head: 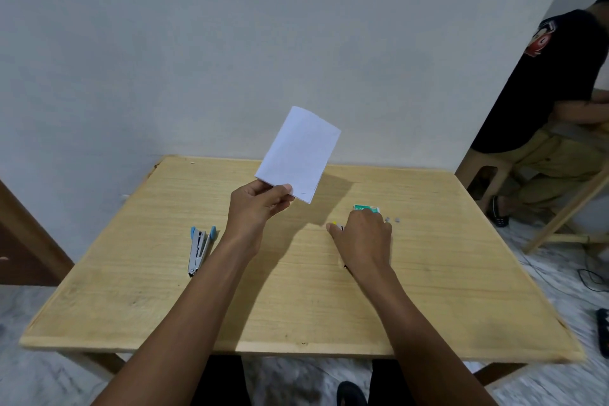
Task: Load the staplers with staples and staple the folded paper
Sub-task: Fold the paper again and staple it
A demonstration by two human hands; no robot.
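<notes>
My left hand (255, 208) pinches the folded white paper (300, 155) by its lower corner and holds it upright above the wooden table (296, 307). My right hand (362, 237) lies on the table, fingers curled over a stapler that it mostly hides; only a yellow tip (334, 223) and a bit of black show. Just beyond its fingers sits a small green staple box (365, 208). A blue and silver stapler (198, 249) lies swung open at the table's left, apart from both hands.
Two small grey staple pieces (392, 219) lie right of the box. A person in a black shirt (553, 83) sits on a stool (484, 171) beyond the right edge. A wall stands behind the table. A black cable (593, 277) lies on the floor.
</notes>
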